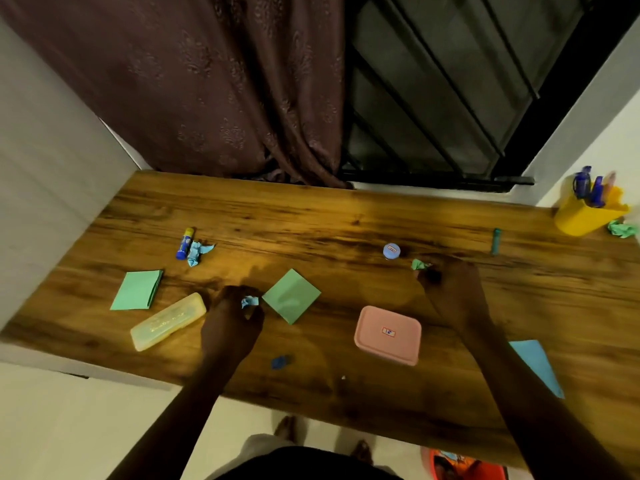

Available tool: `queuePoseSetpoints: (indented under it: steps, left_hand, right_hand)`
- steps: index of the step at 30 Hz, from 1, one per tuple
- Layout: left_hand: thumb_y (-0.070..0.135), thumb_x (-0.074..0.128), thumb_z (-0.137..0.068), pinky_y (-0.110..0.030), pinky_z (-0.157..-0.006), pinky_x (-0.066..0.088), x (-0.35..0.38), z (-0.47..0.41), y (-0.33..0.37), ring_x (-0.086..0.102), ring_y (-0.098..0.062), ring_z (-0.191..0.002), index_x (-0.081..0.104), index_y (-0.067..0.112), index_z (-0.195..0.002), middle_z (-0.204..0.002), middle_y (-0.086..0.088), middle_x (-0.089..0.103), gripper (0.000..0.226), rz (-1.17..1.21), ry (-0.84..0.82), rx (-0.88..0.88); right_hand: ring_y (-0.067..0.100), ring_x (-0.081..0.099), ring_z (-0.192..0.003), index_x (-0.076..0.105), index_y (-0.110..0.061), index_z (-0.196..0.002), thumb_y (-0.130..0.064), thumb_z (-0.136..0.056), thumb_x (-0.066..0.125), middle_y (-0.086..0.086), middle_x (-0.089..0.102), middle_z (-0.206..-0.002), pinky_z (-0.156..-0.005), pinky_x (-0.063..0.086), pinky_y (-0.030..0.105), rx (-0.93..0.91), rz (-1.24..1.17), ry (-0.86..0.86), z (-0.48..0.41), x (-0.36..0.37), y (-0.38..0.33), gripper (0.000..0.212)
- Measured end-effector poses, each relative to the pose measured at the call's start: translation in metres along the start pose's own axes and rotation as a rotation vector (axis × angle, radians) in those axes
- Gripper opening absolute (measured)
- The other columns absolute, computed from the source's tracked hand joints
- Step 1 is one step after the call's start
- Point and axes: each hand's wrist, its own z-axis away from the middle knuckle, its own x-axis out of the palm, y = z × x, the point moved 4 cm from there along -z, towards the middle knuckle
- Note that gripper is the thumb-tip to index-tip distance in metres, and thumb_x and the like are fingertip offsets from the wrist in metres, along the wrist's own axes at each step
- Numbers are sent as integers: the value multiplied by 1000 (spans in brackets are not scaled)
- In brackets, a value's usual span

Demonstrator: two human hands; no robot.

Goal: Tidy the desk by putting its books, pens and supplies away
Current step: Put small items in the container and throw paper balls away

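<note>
My left hand (232,318) is closed on a crumpled blue paper scrap (250,301) near the desk's middle. My right hand (453,289) pinches a crumpled green paper scrap (419,264) further right. Two green folded papers (138,289) (291,295) lie flat on the wooden desk (311,220). A yellow pencil case (168,321) lies left of my left hand. A blue-and-yellow glue stick (185,242) sits beside another crumpled blue paper (198,251). A pink lidded box (388,335) rests between my arms.
A yellow pen holder (585,216) with blue pens stands at the far right corner, a crumpled green ball (622,229) beside it. A teal pen (496,240), a small round blue-lidded jar (392,251), a dark blue scrap (280,362) and a blue paper sheet (536,365) also lie on the desk. An orange bin (464,465) stands below.
</note>
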Motion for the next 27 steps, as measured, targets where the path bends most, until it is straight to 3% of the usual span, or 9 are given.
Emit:
queuePoseSetpoints:
  steps: [3, 5, 7, 11, 15, 18, 20, 23, 27]
  left_hand:
    - [28, 77, -85, -48, -91, 54, -1, -17, -12, 54, -32, -130, 55, 30, -139, -150, -2, 49, 59, -166, -113, 35]
    - [25, 73, -89, -47, -97, 51, 2, -28, -17, 50, -31, -135, 51, 31, -144, -153, -1, 46, 59, -212, -188, 33]
    - [22, 69, -92, -45, -98, 49, 8, -37, -24, 55, -31, -130, 57, 25, -139, -146, -5, 54, 48, -224, -210, 47]
    - [17, 68, -91, -42, -94, 52, 13, -49, -37, 64, -32, -117, 66, 16, -127, -128, -10, 68, 37, -264, -222, 123]
    - [1, 70, -87, -41, -94, 54, 3, -58, -23, 70, -30, -107, 78, 17, -106, -116, -9, 75, 25, -125, -225, 323]
    - [7, 70, -91, -40, -91, 55, 0, -59, 2, 69, -27, -105, 78, 16, -106, -116, -7, 74, 19, -47, -285, 367]
    - [14, 70, -93, -32, -82, 57, 5, -47, 29, 69, -17, -101, 78, 21, -106, -114, 5, 71, 16, 67, -371, 385]
    - [6, 77, -84, -22, -82, 55, 12, -19, 83, 70, -5, -91, 81, 25, -89, -99, 12, 75, 20, 282, -395, 544]
    - [4, 77, -83, -23, -86, 56, 31, 35, 142, 71, -9, -94, 81, 21, -92, -102, 6, 76, 19, 370, -476, 668]
  right_hand:
    - [16, 74, -88, 76, -18, -121, -19, -90, 77, 4, 79, -107, -80, 50, 21, -48, -89, 25, 17, 3, -41, 31]
    - [10, 72, -94, 75, -21, -124, -17, -89, 78, 0, 78, -111, -83, 47, 15, -34, -175, 19, 27, 8, -61, 35]
    - [6, 70, -97, 74, -21, -124, -16, -89, 78, -3, 76, -114, -84, 46, 9, -11, -248, 21, 38, 10, -79, 35]
    - [-3, 69, -99, 75, -24, -122, -13, -89, 78, -12, 75, -112, -88, 55, 14, -13, -320, 79, 56, 6, -101, 35]
    - [-1, 71, -99, 76, -25, -119, -10, -87, 80, -15, 76, -106, -89, 54, 13, 138, -446, 211, 73, -5, -88, 36]
    - [0, 73, -99, 78, -19, -117, -6, -85, 81, -12, 77, -104, -90, 55, 16, 247, -525, 265, 95, -11, -78, 34]
    - [0, 74, -97, 79, -18, -115, -7, -85, 81, -8, 79, -104, -89, 56, 17, 313, -538, 296, 116, -14, -70, 32]
    - [6, 75, -98, 79, -20, -114, -11, -86, 82, -8, 80, -104, -91, 58, 27, 397, -577, 334, 148, -16, -57, 30]
    - [11, 75, -101, 79, -19, -113, -8, -87, 80, -7, 80, -104, -92, 59, 33, 502, -678, 420, 196, -31, -39, 28]
